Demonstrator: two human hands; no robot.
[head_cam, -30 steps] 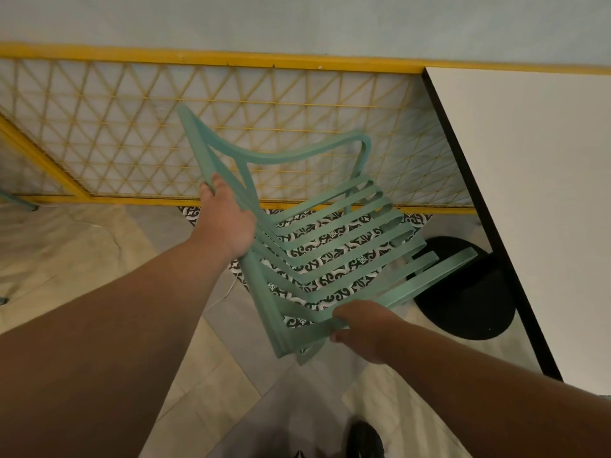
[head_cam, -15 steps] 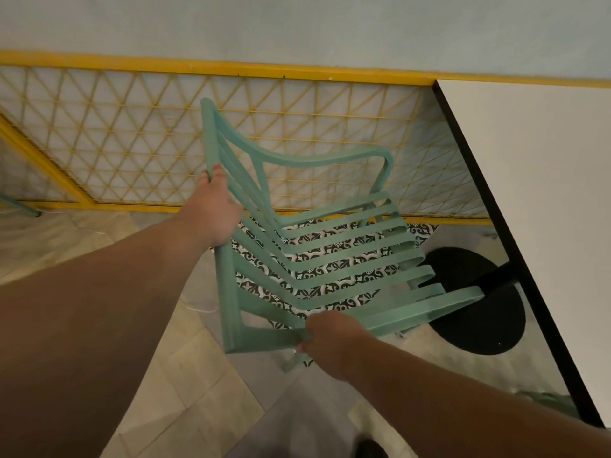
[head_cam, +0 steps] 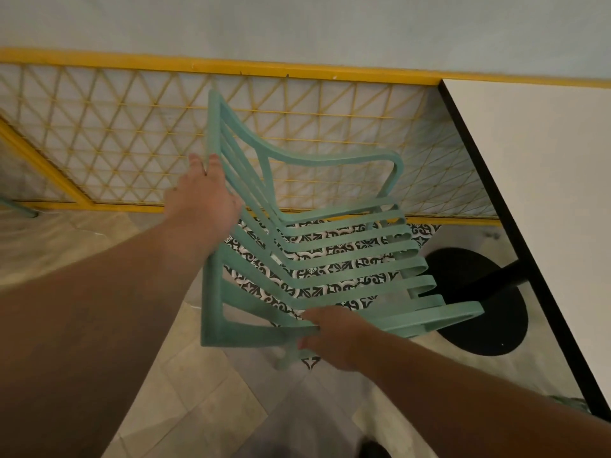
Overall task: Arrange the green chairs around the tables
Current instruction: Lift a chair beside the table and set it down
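A slatted green chair (head_cam: 330,256) stands tilted in front of me, its seat facing right toward the white table (head_cam: 535,200). My left hand (head_cam: 203,200) lies against the left edge of the backrest, with two fingers stretched straight up along it. My right hand (head_cam: 330,335) grips the near side rail of the chair, fingers curled under it. One chair leg (head_cam: 286,360) shows just below that hand. The seat's front edge hangs over the table's round black base (head_cam: 479,302).
A yellow lattice fence (head_cam: 132,133) runs along the wall behind the chair. Patterned black-and-white tiles (head_cam: 317,269) lie under it, with plain tiles nearer me. A teal bar (head_cam: 16,206) shows at the left edge. My dark shoe (head_cam: 373,451) is at the bottom.
The chair has swung more upright and moved right toward the table. My left hand's fingers have straightened from a grip on the backrest. My right hand keeps its hold.
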